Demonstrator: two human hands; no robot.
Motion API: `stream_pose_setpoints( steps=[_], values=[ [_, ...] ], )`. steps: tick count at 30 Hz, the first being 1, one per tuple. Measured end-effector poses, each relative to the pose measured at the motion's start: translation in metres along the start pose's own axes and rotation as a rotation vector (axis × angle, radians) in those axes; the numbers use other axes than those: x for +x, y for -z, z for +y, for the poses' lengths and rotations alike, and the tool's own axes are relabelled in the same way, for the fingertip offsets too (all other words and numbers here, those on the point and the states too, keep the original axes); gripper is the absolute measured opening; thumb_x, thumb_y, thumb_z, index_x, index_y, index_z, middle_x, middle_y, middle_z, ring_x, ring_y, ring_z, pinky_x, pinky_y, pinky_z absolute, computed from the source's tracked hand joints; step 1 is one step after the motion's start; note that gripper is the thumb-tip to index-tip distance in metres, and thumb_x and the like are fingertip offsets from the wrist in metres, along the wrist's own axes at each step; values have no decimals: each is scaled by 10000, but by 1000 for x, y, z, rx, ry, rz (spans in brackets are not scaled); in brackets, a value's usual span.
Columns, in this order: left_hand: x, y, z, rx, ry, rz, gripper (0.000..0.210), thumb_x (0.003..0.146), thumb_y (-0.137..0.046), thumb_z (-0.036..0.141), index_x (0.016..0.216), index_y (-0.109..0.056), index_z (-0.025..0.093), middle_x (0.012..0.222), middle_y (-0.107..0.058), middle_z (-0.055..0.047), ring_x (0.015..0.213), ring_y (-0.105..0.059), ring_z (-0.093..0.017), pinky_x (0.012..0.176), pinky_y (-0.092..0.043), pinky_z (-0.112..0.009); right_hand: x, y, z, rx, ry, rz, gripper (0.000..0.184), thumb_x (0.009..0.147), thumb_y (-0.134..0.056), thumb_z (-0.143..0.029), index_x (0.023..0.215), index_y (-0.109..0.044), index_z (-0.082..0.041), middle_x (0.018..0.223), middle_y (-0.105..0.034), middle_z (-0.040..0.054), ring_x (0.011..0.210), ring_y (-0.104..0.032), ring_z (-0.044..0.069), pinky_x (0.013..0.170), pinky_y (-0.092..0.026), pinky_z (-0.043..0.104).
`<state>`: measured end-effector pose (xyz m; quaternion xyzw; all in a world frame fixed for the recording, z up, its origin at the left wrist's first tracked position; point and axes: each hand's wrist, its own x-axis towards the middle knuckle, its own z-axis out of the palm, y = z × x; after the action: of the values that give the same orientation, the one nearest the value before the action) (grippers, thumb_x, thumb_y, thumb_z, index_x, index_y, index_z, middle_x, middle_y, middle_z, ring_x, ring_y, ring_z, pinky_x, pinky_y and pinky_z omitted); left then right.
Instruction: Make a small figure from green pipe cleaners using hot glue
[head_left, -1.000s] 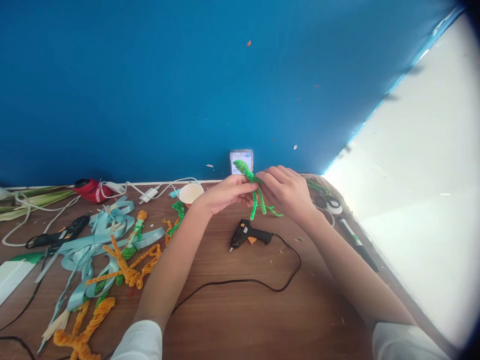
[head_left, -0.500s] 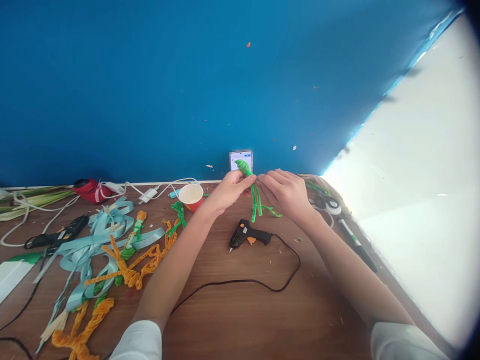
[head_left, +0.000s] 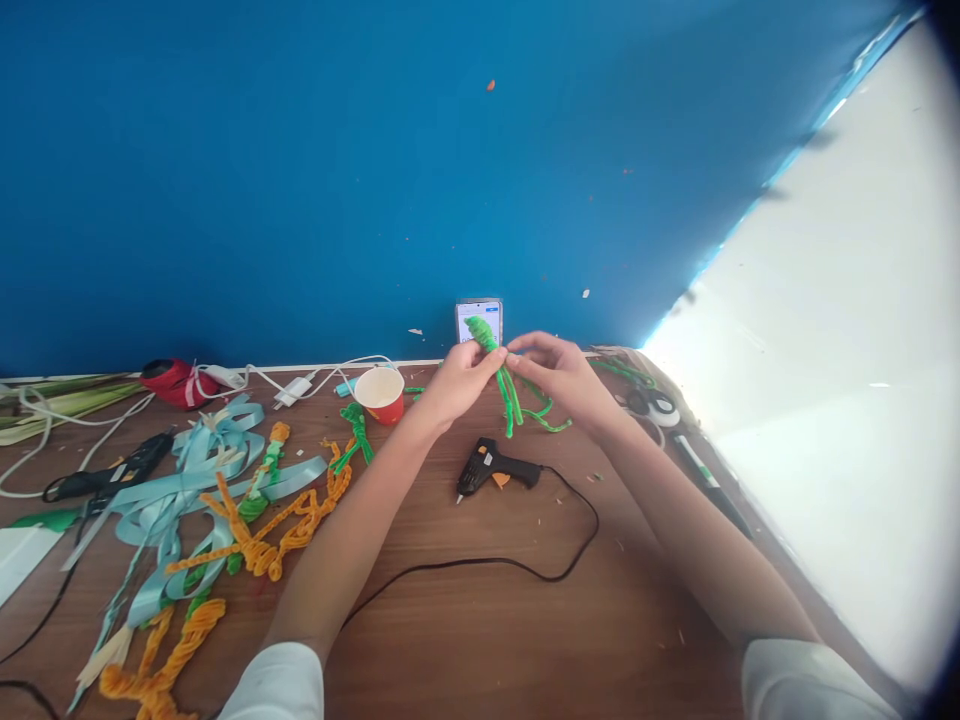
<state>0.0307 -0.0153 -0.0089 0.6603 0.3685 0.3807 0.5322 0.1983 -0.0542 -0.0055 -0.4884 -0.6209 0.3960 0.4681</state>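
A green pipe-cleaner figure point(head_left: 481, 331) with a wound top and several dangling strands is pinched in my left hand point(head_left: 463, 378), in front of the phone. My right hand point(head_left: 559, 372) is beside it, thumb and forefinger closed close to the left fingertips at the figure's middle. Whether a strand lies between the right fingertips is too small to make out. Below the hands, a black glue gun point(head_left: 495, 468) lies on its side on the wooden table point(head_left: 480, 630), nozzle to the left.
A phone point(head_left: 489, 308) leans on the blue wall. Left are a paper cup point(head_left: 381, 393), pale blue ribbon point(head_left: 161, 510), orange pipe-cleaner pieces point(head_left: 259, 555) and a second glue gun point(head_left: 124, 470). The black cord point(head_left: 480, 562) curves across the front. A marker point(head_left: 697, 462) lies right.
My right hand has shifted slightly left and turned, its fingers now lifted more openly above the thumb. The left hand still holds the green figure. The view has moved a little.
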Motion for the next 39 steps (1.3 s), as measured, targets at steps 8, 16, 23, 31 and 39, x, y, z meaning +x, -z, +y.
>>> stream_pose_setpoints(
  steps=[8,16,23,31,39],
  values=[
    [4,7,-8,-376,245,-76,340,774,-715,438,830,-569,136,672,-570,9,512,-532,-62,439,-304,-193,2,10,12,-1207,745,165,204,961,-484,-272,895,-665,-205,795,-664,59,714,-510,182,614,-263,335],
    [3,3,-7,-285,266,-67,344,805,-694,441,804,-517,146,658,-575,9,530,-579,-86,477,-400,-211,-2,7,4,-1356,758,131,232,985,-435,-225,953,-663,-197,817,-667,58,724,-487,186,631,-221,342],
    [4,3,-2,-228,234,-4,355,845,-628,492,819,-549,147,675,-589,-12,582,-594,-102,501,-415,-206,-3,8,4,-1367,684,120,221,954,-490,-229,1120,-635,-233,870,-670,54,725,-469,197,616,-201,341],
    [8,1,-9,-263,120,41,271,851,-634,395,905,-597,133,808,-626,-29,723,-606,-97,650,-481,-215,-1,6,8,-1391,700,141,251,949,-454,-164,1158,-593,-172,865,-660,78,779,-478,227,665,-240,352],
    [5,-3,-9,-154,58,-45,320,839,-625,434,886,-621,118,740,-626,-27,665,-571,-97,630,-439,-218,-3,0,14,-1315,677,279,225,973,-407,-153,1016,-608,-243,906,-681,41,886,-510,221,994,-224,426]
  ],
)
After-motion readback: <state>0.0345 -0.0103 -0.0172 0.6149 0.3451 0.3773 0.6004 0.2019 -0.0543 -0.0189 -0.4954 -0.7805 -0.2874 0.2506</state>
